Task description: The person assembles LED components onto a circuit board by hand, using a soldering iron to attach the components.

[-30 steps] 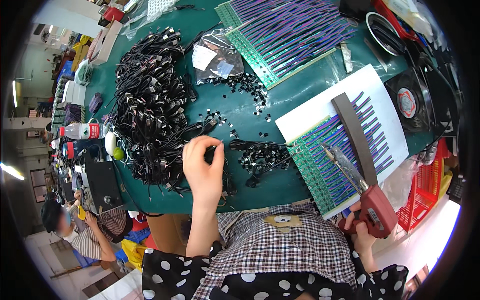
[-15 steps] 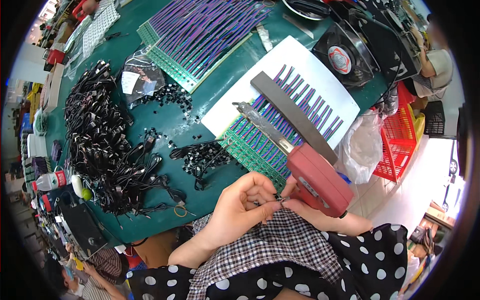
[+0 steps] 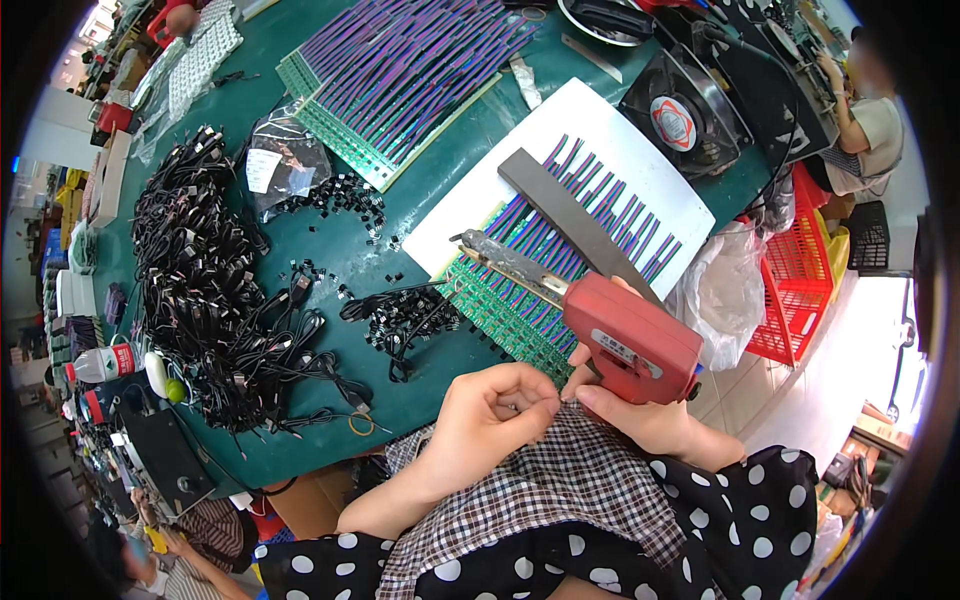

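My right hand point(image 3: 640, 418) is wrapped round a red soldering gun point(image 3: 630, 345), whose long metal tip points up and left over a green circuit-board panel point(image 3: 510, 315). Purple-blue wire strips run from that panel under a dark flat bar point(image 3: 575, 215) on a white board point(image 3: 570, 105). Just below the panel's near corner, my left hand point(image 3: 490, 410) is closed in a pinch above the checked apron. Its fingertips meet my right thumb and finger; whatever they pinch is too small to make out. A bunch of black cables point(image 3: 410, 320) lies beyond my left hand.
A large heap of black cables point(image 3: 200, 280) covers the left of the green table point(image 3: 400, 410). Small black connectors point(image 3: 350, 200) lie scattered near a plastic bag point(image 3: 285, 160). Farther off are another wired panel point(image 3: 345, 140) and a fan point(image 3: 680, 120). Red crates point(image 3: 785, 290) stand at right.
The soldering gun has turned a little and shifted left, and more of my right hand shows beneath it. The small black piece seen at my left fingertips is now hidden.
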`<move>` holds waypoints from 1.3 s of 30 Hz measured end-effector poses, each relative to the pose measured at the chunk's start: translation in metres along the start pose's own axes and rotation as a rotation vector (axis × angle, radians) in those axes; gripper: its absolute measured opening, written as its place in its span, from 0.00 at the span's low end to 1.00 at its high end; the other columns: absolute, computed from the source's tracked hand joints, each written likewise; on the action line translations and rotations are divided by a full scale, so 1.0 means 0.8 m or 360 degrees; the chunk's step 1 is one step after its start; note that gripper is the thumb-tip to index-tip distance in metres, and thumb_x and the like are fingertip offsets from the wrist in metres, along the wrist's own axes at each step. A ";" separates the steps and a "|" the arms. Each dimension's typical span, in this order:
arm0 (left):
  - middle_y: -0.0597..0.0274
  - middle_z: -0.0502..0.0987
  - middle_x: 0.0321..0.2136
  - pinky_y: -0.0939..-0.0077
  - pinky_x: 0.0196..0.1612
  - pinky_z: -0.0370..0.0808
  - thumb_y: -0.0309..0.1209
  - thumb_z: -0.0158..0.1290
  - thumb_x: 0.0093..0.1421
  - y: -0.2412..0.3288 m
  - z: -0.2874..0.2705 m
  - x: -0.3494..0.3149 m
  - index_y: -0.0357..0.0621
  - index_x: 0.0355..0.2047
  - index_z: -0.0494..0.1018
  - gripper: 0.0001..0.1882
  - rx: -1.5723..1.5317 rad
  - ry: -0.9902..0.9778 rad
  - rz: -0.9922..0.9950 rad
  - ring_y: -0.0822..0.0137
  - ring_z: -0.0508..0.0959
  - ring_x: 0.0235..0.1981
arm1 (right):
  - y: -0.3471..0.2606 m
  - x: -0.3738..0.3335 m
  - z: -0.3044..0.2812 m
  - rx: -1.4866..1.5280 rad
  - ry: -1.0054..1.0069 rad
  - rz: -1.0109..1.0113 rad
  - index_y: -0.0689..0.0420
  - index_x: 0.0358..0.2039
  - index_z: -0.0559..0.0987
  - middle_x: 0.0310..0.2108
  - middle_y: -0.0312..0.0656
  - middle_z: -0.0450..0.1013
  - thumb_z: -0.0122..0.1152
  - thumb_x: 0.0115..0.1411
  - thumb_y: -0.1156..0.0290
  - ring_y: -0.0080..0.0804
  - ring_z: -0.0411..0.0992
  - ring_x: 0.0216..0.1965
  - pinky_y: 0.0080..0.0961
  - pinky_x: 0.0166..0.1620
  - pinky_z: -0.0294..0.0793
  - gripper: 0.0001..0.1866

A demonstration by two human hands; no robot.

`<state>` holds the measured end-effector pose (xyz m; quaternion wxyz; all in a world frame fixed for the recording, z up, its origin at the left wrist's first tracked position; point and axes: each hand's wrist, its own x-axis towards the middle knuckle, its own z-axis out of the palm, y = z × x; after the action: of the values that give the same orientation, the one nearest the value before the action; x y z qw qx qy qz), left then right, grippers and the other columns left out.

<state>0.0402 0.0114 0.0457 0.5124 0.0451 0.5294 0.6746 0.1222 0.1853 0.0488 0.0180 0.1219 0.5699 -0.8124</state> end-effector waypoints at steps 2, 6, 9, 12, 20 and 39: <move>0.65 0.75 0.25 0.87 0.30 0.72 0.20 0.52 0.57 -0.002 0.000 0.001 0.33 0.33 0.71 0.04 -0.0052 0.0002 0.0026 0.79 0.74 0.26 | 0.001 0.000 0.001 0.0055 -0.0001 0.0012 0.59 0.65 0.43 0.43 0.44 0.67 0.58 0.53 0.85 0.25 0.72 0.37 0.23 0.43 0.73 0.44; 0.63 0.75 0.26 0.86 0.30 0.73 0.19 0.51 0.57 0.000 0.007 0.001 0.32 0.33 0.70 0.04 0.0017 0.0064 0.0013 0.77 0.75 0.26 | 0.008 -0.003 0.002 -0.0016 0.0030 0.0085 0.61 0.52 0.62 0.41 0.41 0.65 0.58 0.52 0.86 0.25 0.70 0.38 0.22 0.41 0.72 0.26; 0.62 0.75 0.26 0.85 0.30 0.74 0.19 0.51 0.57 0.004 0.011 -0.001 0.32 0.32 0.70 0.03 0.0234 0.0124 0.0068 0.77 0.76 0.27 | 0.006 -0.003 0.006 -0.0023 0.0068 0.0098 0.62 0.47 0.65 0.40 0.41 0.65 0.58 0.53 0.85 0.24 0.70 0.37 0.21 0.40 0.72 0.21; 0.63 0.75 0.27 0.84 0.30 0.74 0.20 0.53 0.56 0.002 0.012 -0.002 0.32 0.32 0.71 0.04 0.0558 0.0180 0.0274 0.78 0.76 0.28 | 0.002 0.000 0.009 -0.0033 0.0097 0.0135 0.63 0.47 0.65 0.37 0.40 0.66 0.57 0.53 0.85 0.23 0.69 0.36 0.21 0.38 0.71 0.21; 0.64 0.69 0.27 0.88 0.27 0.66 0.14 0.51 0.51 0.024 -0.018 -0.012 0.33 0.26 0.69 0.04 0.1053 0.1081 0.0712 0.79 0.69 0.24 | -0.004 -0.008 -0.016 -0.0176 0.0244 0.0079 0.64 0.43 0.67 0.30 0.42 0.69 0.60 0.52 0.75 0.25 0.69 0.30 0.20 0.34 0.70 0.18; 0.65 0.68 0.25 0.83 0.21 0.64 0.19 0.55 0.47 0.020 -0.048 0.055 0.38 0.24 0.69 0.06 0.1642 0.1119 0.0687 0.77 0.65 0.17 | 0.039 -0.034 -0.055 -0.0734 0.0149 0.0011 0.68 0.52 0.67 0.23 0.35 0.74 0.68 0.48 0.59 0.23 0.73 0.23 0.18 0.28 0.70 0.36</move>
<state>-0.0137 0.0192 0.0197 0.0749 0.1671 0.8996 0.3965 0.1613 0.2122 0.0122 0.0218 0.1541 0.7403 -0.6541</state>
